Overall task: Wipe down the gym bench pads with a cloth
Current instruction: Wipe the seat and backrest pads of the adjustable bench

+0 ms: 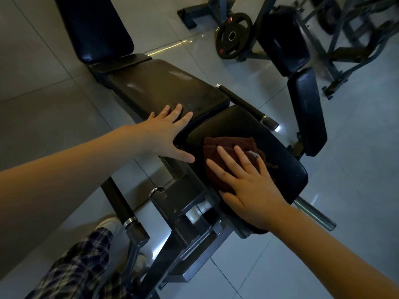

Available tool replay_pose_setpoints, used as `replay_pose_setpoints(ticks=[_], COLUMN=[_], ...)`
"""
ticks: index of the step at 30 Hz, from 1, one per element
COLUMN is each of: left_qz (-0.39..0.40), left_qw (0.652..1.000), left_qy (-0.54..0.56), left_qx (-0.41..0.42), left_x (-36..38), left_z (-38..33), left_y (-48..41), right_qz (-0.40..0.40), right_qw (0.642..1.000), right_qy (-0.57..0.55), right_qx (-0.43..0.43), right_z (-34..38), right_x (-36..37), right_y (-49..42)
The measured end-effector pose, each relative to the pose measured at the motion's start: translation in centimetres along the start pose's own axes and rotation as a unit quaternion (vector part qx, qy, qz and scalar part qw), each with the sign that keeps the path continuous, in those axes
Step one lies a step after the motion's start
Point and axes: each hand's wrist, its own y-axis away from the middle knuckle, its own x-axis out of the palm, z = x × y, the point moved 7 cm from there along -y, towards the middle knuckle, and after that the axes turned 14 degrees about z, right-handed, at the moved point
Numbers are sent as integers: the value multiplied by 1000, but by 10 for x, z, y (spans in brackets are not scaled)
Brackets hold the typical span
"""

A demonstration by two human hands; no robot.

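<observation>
1. Dim gym, pale tiled floor; weight plate leaning on a rack behind.
2. Left hand flat, fingers straight, resting on the long bench pad; grasping nothing.
3. Right hand flat, pressing dark red cloth onto the near seat pad.

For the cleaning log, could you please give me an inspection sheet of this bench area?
Surface: near pad dark; middle pad shows pale smears.
Job's things: cloth, maroon, bunched on the near pad.
Clutter: weight plate on edge beyond the bench.
Hands: left hand flat on the middle pad; right hand flat, pressing the cloth.
Cables: nothing seen.
Surroundings: tiled floor; second bench at right; blurred racks behind.
</observation>
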Motion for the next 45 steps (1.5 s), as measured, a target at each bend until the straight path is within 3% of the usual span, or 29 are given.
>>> replay_pose_setpoints(ticks=[7,12,19,26,33,39,45], left_qz=[23,62,65,81,59,47,52], left_qw=[999,996,995,988,987,987,987], left_qy=[-9,-5,-73,-135,-151,-151,-149], left_qx=[-22,-65,3,1,11,16,-1], left_x=[-3,-22,-28,-29,-22,-27,-29], left_z=[-5,-21,-94,-121,-121,-123,-123], left_y=[3,4,-19,-38,-43,-45,-49], right_qz=[-28,-52,-35,-60,-120,-101,-90], right_qw=[998,996,994,975,945,946,958], right_qy=[-49,-75,-102,-175,-195,-227,-225], right_qx=[16,-3,35,120,232,210,152], right_z=[9,-6,-50,-91,-95,-111,-114], right_x=[-40,-28,10,41,6,-41,-49], right_y=[-41,-15,40,72,12,-59,-64])
